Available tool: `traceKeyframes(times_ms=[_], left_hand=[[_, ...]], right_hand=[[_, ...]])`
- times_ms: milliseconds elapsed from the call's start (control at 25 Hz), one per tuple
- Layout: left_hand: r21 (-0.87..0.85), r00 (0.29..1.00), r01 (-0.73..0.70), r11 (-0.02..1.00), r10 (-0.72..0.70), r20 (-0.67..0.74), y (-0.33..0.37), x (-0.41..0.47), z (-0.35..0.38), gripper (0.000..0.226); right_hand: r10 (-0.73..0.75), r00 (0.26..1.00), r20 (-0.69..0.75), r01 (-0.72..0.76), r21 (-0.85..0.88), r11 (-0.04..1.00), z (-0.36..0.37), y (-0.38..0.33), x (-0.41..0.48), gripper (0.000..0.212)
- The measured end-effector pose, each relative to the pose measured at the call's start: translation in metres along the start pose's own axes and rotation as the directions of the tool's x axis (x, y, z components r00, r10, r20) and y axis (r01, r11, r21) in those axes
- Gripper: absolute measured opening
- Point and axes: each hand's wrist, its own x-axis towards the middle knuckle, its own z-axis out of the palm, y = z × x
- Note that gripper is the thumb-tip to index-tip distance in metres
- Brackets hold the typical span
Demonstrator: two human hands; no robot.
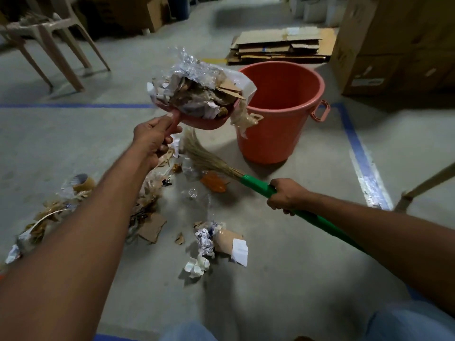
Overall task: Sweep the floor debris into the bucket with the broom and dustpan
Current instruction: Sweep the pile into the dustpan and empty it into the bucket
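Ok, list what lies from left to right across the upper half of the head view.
plastic chair → dustpan, loaded and held by the left hand → bucket → cardboard boxes

We see dim indoor light, dark corners, soft shadow by the bucket (270, 141), slight blur, bent edges.

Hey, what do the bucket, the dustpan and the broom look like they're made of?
Bucket: probably orange plastic, smooth moulded wall.
Dustpan: pinkish plastic by its smooth look.
Broom: dry grass-like bristles, glossy green handle, likely plastic.
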Motion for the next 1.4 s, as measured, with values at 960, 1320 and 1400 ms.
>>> traceKeyframes(times_ms=[960, 1320, 1400], left_hand=[[0.808, 0.552, -0.508, -0.298, 0.607, 0.571, 0.101, 0.067, 0.238, 0.019], [0.274, 0.854, -0.281, 0.920, 0.370, -0.367, 0.014, 0.024, 0.069, 0.039], [0.197, 0.870, -0.163, 0.967, 0.235, -0.434, -0.037, 0.009, 0.023, 0.037]], right_hand=[[-0.071, 0.997, 0.025, 0.071, 0.017, 0.997, -0.005, 0.037, 0.003, 0.035], [-0.112, 0.935, -0.337, 0.062, -0.157, 0.986, -0.014, 0.096, -0.029, 0.038], [-0.042, 0.932, -0.360, -0.006, -0.129, 0.992, 0.003, 0.122, -0.043, 0.038]])
